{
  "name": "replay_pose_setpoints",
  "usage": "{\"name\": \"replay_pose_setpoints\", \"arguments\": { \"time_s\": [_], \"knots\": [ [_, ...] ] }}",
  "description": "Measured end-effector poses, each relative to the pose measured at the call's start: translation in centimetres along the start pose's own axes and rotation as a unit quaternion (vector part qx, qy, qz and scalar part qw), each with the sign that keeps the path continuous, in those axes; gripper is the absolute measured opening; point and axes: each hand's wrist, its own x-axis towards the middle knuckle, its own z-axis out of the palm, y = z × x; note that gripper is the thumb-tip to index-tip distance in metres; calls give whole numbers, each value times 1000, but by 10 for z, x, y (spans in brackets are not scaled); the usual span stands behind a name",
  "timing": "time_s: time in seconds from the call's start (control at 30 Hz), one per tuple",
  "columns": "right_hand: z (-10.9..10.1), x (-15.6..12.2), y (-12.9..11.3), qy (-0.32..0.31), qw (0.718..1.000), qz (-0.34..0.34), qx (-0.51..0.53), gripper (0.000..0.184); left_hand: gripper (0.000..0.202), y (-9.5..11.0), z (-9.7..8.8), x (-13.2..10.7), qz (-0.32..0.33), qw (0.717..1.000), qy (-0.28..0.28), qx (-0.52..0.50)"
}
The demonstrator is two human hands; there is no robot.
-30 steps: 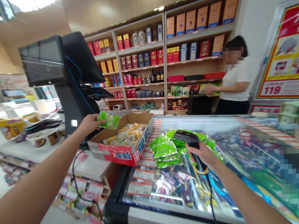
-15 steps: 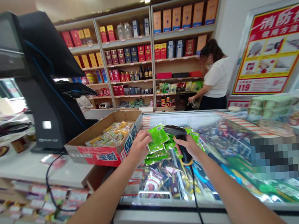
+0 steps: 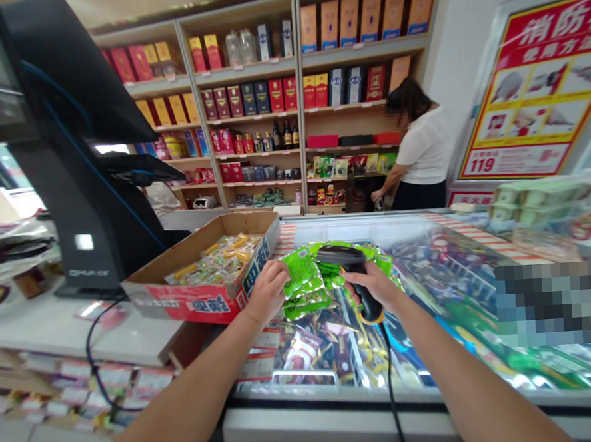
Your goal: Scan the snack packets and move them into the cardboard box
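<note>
Left hand (image 3: 268,290) shifted green packet (image 3: 303,272) beside leftward-pointing scanner (image 3: 348,264).

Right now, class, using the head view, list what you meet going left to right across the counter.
black checkout terminal → cardboard box of snacks → left hand → green packets → right hand with barcode scanner → pale green tubs

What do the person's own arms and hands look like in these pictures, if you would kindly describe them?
The left arm and right arm are bare up to the picture's edge, with no sleeve, watch or bracelet showing. The left hand and right hand wear no gloves.
</note>
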Motion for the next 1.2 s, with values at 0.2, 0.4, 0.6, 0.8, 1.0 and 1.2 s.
{"name": "replay_pose_setpoints", "arguments": {
  "time_s": [0.2,0.4,0.6,0.8,1.0,1.2],
  "knots": [
    [0,0,1,3,1000,4,-3,26,27,1,-1,0,19,1000,-6,-1],
    [2,-1,1,-9,1000,16,-19,24,29,3,0,1,32,999,4,0],
    [1,0,2,-1,1000,22,0,23,28,2,1,-1,10,1000,-2,-15],
    [3,0,3,32,999,5,8,26,22,-2,12,-9,-91,994,28,-52],
    [4,1,4,31,999,2,-8,27,37,-18,27,-18,-203,971,-121,-31],
    [3,3,9,26,1000,6,-3,30,42,-6,-3,-4,-223,927,-300,-2]
  ]
}}
